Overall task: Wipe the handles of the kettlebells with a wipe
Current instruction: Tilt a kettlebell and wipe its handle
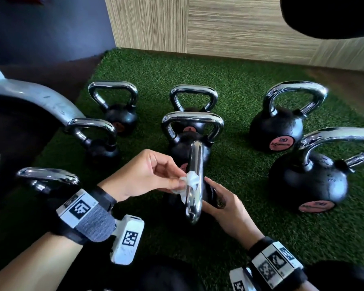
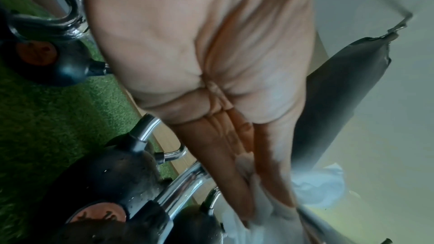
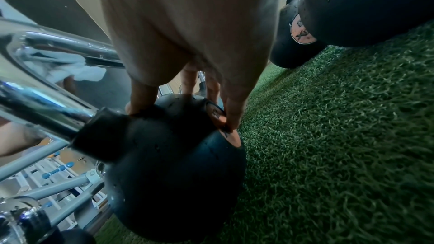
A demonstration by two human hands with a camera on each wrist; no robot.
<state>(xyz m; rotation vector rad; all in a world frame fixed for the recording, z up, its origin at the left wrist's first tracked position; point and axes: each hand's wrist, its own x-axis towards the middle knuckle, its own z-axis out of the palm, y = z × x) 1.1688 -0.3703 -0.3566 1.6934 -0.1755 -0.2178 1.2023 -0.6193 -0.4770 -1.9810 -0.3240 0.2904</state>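
Observation:
A small black kettlebell (image 3: 173,170) lies tipped toward me on the green turf (image 1: 240,185), its chrome handle (image 1: 194,185) pointing at the camera. My left hand (image 1: 156,175) pinches a crumpled white wipe (image 1: 191,179) against the left side of that handle; the wipe (image 2: 260,209) shows between the fingertips in the left wrist view. My right hand (image 1: 221,204) grips the black ball from the right, thumb and fingers (image 3: 231,118) spread over its top and its orange label. Much of the ball is hidden behind the handle in the head view.
Several other chrome-handled kettlebells stand upright on the turf: two small ones at the left (image 1: 114,108), two in the middle (image 1: 192,127), two large ones at the right (image 1: 282,122). A grey machine frame (image 1: 36,97) lies left. A wood-panelled wall (image 1: 219,24) closes the back.

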